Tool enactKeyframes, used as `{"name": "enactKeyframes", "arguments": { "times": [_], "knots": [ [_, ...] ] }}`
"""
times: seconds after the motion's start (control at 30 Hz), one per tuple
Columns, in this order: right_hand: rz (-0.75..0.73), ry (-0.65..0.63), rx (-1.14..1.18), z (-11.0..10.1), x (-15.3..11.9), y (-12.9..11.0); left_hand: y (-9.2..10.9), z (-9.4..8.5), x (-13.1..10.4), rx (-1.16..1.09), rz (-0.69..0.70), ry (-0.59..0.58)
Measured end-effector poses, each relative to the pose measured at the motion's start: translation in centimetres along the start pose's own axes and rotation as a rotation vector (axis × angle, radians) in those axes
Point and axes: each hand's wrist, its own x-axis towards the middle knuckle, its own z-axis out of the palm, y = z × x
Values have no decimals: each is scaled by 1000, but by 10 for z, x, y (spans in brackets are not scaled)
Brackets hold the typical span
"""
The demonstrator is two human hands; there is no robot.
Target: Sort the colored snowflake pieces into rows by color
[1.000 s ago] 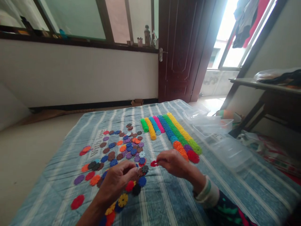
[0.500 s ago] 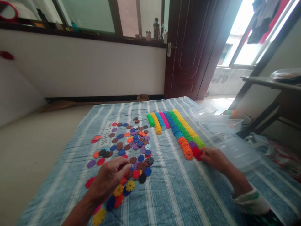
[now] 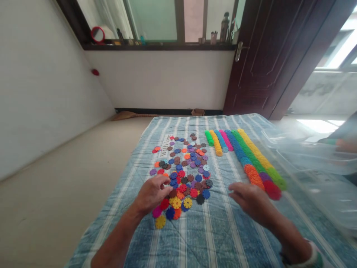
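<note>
Many flat notched discs of mixed colours (image 3: 190,178) lie scattered on a striped blue cloth (image 3: 195,245). Over the near left side of this scatter is my left hand (image 3: 154,191), its fingers bent and thumb close to them; whether a disc is between them is hidden. My right hand (image 3: 247,197) hovers over the cloth between the scatter and the rows, fingers slightly apart, with nothing visible in it. Overlapping discs form long rows sorted by colour, among them a yellow row (image 3: 253,149), a green row and a blue row. Orange discs (image 3: 253,175) and red discs (image 3: 272,190) lie at their near ends.
Clear plastic containers (image 3: 315,156) stand along the right edge of the cloth, blurred. Behind are a white wall, a dark red door (image 3: 267,52) and a window ledge with a flask (image 3: 224,28) and a round red mirror (image 3: 97,34).
My right hand has left the red discs at the row's near end and moved left towards the scatter. My left hand stays at the scattered discs. The view has turned left.
</note>
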Motion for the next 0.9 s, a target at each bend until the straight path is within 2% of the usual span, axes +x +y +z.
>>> {"name": "enactKeyframes", "arguments": {
  "times": [0.13,0.23,0.33,0.47,0.63,0.77,0.9],
  "knots": [
    [-240,-62,-32,37,30,-55,-1,22,3,68,156,89],
    [-360,-15,-105,57,40,-73,-7,34,4,187,220,131],
    [-402,-3,-121,68,40,-72,-18,35,3,256,180,164],
    [-387,50,-74,71,38,-60,-30,32,0,266,138,221],
    [-293,138,-66,68,39,-48,-29,38,3,290,161,320],
    [-175,152,-77,67,39,-45,-29,46,9,312,178,295],
    [-249,131,70,68,40,-43,-37,49,11,340,99,313]
  ]
}}
